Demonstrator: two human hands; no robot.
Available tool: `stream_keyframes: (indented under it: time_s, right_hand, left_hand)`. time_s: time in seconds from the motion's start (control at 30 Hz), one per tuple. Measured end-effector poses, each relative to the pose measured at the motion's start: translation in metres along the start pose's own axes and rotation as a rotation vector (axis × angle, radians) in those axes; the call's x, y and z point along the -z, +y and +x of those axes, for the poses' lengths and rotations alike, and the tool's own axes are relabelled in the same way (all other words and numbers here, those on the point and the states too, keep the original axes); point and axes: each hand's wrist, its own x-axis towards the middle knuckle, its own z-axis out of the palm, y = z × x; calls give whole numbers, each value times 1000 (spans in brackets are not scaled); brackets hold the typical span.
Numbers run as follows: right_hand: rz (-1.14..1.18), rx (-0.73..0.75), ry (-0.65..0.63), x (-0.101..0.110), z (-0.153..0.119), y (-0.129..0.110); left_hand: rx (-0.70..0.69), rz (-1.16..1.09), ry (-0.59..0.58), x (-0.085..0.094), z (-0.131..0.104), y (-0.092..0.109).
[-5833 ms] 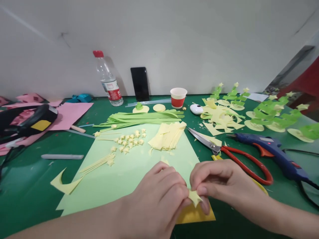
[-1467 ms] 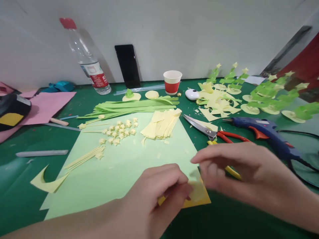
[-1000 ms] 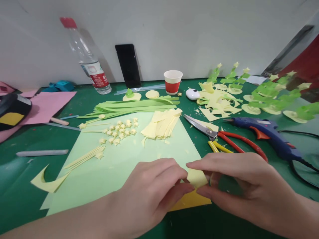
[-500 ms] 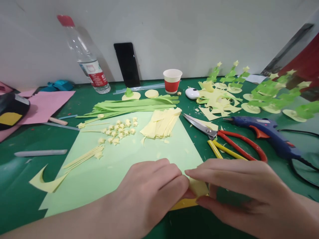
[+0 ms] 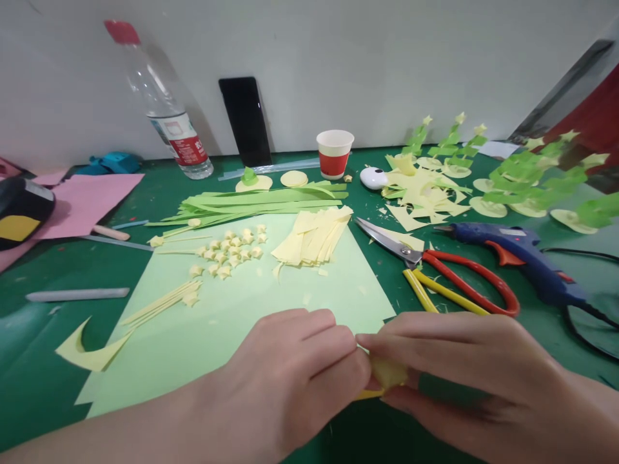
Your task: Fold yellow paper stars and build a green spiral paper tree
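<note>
Between my two hands is a small piece of pale yellow paper (image 5: 389, 372), partly hidden by fingers. My left hand (image 5: 304, 374) is closed, its curled fingers gripping the paper's left end. From the other side my right hand (image 5: 464, 374) pinches it, thumb below and fingers above. Both hands are over the front edge of a light green paper sheet (image 5: 251, 309). On that sheet lie a group of small folded paper stars (image 5: 231, 251) and a stack of pale yellow paper strips (image 5: 312, 237). A few thin strips (image 5: 159, 303) lie at the left.
Red-handled scissors (image 5: 464, 283) and a blue glue gun (image 5: 517, 251) lie at right, behind my right hand. Further back stand a paper cup (image 5: 334, 164), a phone (image 5: 245, 122) and a bottle (image 5: 176, 135). Star-topped green paper plants (image 5: 536, 171) fill the back right.
The yellow paper has turned slightly between my fingers and looks more bent. My left fingers have shifted slightly; both hands keep hold.
</note>
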Motion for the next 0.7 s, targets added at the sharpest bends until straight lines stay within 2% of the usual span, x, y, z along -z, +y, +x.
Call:
stream_keyframes:
  time_s: [0.23,0.5,0.7]
  right_hand:
    - [-35,-26,-46,0,-5,1]
    - [-14,-41,-83,-3,0,2]
    - [19,-73,-62,-3,2,-2]
  left_hand:
    - [-25,-51,10,-1,0,-2]
    - [-116,49,11,-2,-3,0]
    - [-204,-12,158,-11,-8,-6]
